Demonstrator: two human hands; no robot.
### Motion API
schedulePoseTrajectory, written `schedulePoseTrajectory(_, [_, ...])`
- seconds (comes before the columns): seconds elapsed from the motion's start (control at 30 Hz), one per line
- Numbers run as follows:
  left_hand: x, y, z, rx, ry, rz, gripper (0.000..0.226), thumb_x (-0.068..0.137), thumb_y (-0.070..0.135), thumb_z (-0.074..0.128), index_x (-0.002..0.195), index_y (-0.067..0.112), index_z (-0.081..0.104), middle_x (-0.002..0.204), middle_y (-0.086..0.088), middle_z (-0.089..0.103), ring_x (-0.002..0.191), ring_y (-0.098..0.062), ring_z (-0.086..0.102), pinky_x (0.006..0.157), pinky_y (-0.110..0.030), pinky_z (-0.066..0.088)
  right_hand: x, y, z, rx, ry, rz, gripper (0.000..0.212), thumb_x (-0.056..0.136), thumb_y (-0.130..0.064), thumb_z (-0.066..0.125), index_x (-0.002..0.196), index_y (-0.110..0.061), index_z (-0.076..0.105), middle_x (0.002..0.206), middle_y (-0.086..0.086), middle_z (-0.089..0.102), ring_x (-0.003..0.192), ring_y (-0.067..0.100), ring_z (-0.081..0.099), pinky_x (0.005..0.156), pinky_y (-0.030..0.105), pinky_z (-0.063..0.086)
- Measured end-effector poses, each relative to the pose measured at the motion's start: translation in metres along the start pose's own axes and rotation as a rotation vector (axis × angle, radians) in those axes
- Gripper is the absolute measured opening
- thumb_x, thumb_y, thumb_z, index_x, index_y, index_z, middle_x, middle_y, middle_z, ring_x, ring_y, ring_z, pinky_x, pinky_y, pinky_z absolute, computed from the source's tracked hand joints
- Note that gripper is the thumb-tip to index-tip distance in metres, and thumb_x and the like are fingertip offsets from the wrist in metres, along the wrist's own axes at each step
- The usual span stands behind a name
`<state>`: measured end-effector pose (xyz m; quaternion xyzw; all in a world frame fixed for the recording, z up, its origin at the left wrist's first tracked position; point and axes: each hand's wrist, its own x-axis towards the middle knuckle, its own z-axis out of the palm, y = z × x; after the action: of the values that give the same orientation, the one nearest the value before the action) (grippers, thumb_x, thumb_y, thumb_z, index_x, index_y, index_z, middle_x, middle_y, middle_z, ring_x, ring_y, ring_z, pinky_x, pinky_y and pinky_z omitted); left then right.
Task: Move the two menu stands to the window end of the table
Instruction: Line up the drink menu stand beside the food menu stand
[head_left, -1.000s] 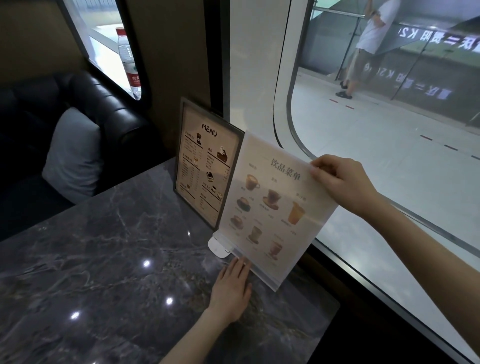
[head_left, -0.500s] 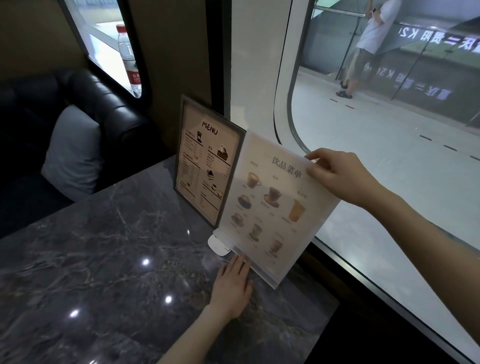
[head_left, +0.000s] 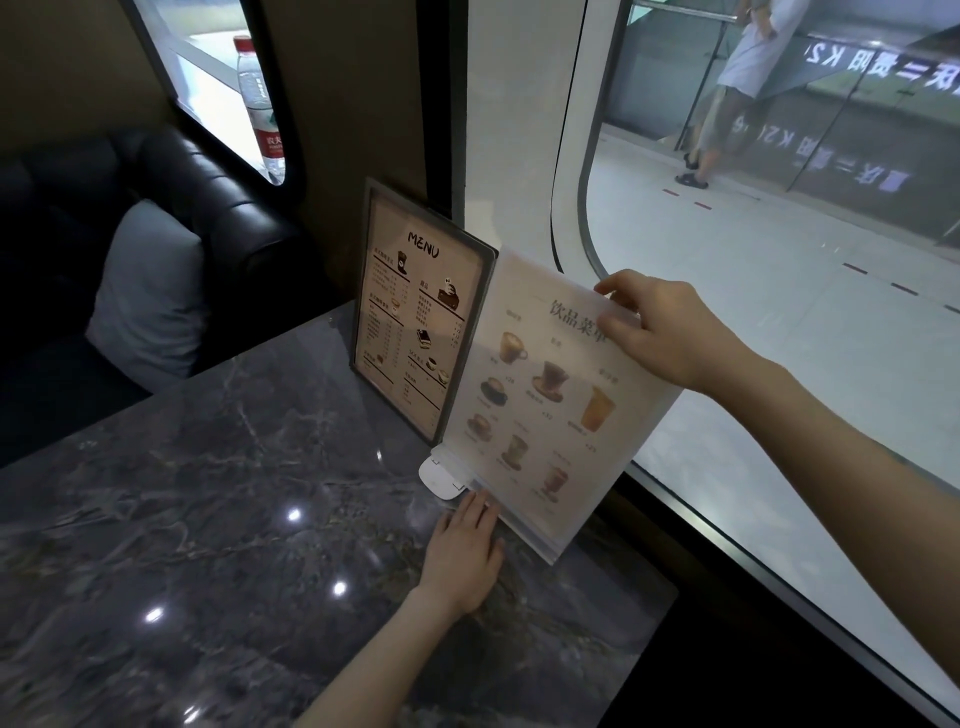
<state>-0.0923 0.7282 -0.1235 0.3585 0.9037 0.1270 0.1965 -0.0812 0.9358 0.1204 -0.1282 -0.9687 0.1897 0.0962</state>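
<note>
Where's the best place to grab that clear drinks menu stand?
Pinch the clear drinks menu stand at its top edge from above, as the right hand does; the sheet is thin, upright and tilted. Steady its base with the left hand.

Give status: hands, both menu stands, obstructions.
Right hand grips clear menu stand top; left hand flat at its base. Framed menu stand upright beside it, at window. No obstructions.

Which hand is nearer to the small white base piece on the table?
Left. The left hand lies flat on the table with its fingertips just short of the white base piece. The right hand is up at the clear menu stand, pinching its top edge.
</note>
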Motion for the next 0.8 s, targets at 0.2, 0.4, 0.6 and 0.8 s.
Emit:
schedulePoseTrajectory(0.2, [0.006,-0.005,-0.01,0.027,-0.004,0.008,0.054,0.098,0.034,0.026,0.148,0.016,0.016,0.159,-0.001,0.012,0.147,-0.016,0.006,0.118,-0.034,0.006,0.002,-0.005,0.003,-0.052,0.002,0.018,0.036,0.089,-0.023,0.046,0.123,-0.013,0.046,0.119,0.015,0.059,0.104,0.032,0.054,0.084,0.044,0.048])
schedulePoseTrajectory(0.4, [0.006,-0.005,-0.018,0.017,0.001,-0.007,0.05,0.098,0.031,0.028,0.144,0.013,0.026,0.155,-0.004,0.025,0.144,-0.019,0.019,0.116,-0.035,0.017,0.003,-0.007,0.002,-0.089,-0.006,0.028,0.04,0.088,-0.022,0.047,0.126,-0.013,0.041,0.123,0.014,0.057,0.107,0.034,0.053,0.086,0.044,0.047])
schedulePoseTrajectory(0.6, [0.006,-0.016,-0.046,0.014,0.047,-0.125,0.042,0.097,0.032,0.03,0.131,0.011,0.043,0.13,-0.011,0.053,0.118,-0.03,0.049,0.094,-0.039,0.04,0.006,-0.011,0.007,-0.116,0.029,0.009,0.041,0.087,-0.013,0.047,0.127,-0.008,0.04,0.127,0.016,0.052,0.112,0.033,0.049,0.088,0.045,0.046])
schedulePoseTrajectory(0.8, [0.0,-0.024,-0.061,0.027,0.083,-0.156,0.042,0.097,0.032,0.031,0.131,0.01,0.044,0.133,-0.012,0.052,0.12,-0.031,0.049,0.094,-0.039,0.04,0.004,-0.019,0.013,-0.038,0.078,0.003,0.04,0.086,-0.002,0.043,0.125,-0.006,0.045,0.126,0.016,0.051,0.11,0.032,0.051,0.091,0.041,0.042])
